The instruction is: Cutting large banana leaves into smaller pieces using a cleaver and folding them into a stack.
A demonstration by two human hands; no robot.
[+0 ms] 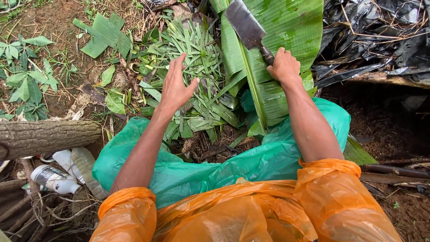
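My right hand [283,65] grips the handle of a cleaver [245,26] whose broad grey blade lies against a large banana leaf [286,27]. My left hand [175,85] hovers open, fingers spread, over a pile of chopped narrow green leaf strips [199,58] on the ground. Both forearms come out of orange plastic sleeves [333,197]. A green plastic sheet [268,157] lies under my arms, just below the pile.
A thick log [45,136] lies at the left, with plastic bottles [56,178] and sticks below it. Crumpled black plastic sheeting [380,36] covers the upper right. Bare dark soil [385,130] shows at the right; weeds and cut leaf pieces [105,33] are at the upper left.
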